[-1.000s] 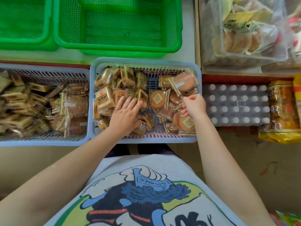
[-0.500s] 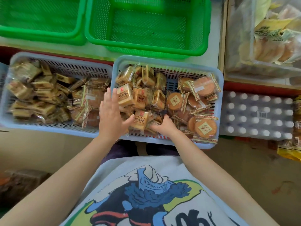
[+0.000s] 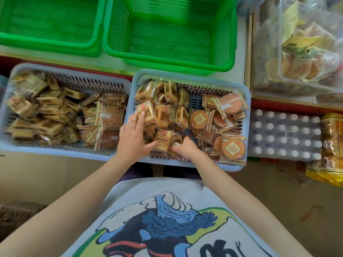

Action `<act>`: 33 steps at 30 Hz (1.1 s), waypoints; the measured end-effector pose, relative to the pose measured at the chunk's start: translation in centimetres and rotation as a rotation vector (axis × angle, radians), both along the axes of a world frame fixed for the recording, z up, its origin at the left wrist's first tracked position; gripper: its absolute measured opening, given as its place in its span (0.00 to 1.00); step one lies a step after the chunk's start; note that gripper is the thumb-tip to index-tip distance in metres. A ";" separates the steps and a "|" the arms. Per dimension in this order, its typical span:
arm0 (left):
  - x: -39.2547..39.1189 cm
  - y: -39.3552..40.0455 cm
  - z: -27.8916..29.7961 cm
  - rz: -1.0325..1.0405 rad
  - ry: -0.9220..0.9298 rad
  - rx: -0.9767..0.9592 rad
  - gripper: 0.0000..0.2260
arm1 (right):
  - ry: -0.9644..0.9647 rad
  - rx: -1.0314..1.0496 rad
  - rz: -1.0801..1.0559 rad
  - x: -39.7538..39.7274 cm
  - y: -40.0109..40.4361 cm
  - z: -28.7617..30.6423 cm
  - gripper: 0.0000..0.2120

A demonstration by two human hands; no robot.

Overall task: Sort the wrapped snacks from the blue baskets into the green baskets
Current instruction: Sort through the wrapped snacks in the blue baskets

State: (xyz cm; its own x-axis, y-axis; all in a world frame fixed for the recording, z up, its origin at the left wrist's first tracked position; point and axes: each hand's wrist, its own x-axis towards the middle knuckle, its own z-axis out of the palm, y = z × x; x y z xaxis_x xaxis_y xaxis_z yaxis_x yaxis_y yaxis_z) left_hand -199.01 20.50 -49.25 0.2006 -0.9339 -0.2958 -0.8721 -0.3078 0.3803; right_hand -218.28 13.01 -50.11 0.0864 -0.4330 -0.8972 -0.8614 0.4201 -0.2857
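Observation:
Two blue baskets hold wrapped snacks. The right blue basket has square packets on its left side and round cakes on its right. My left hand lies in it with straight fingers resting on a square packet and the thumb spread. My right hand is at the basket's near edge, its fingers curled into the pile round a wrapped square packet. Another square packet sits between the hands. The left blue basket is also full. Behind them stand a left green basket and a right green basket.
A shrink-wrapped pack of white-capped bottles sits right of the blue basket, with yellow snack bags beyond it. A clear bag of round cakes lies in a box at the upper right. Bare floor is below.
My right hand left the round cakes and moved left to the basket's near middle, curling into the square packets. My left hand shifted slightly and rests on the square packets again.

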 end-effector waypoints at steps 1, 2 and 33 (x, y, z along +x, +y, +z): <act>0.2 -0.1 0.3 -0.002 0.003 -0.003 0.46 | -0.003 0.009 -0.012 -0.1 -0.1 0.4 0.48; 0.3 -0.3 0.6 -0.003 0.008 -0.006 0.43 | -0.010 0.017 -0.026 -0.4 -0.1 1.0 0.46; -2.8 -6.9 2.3 -0.028 -0.102 0.115 0.36 | 0.432 -0.626 0.784 -8.1 -5.1 1.8 0.29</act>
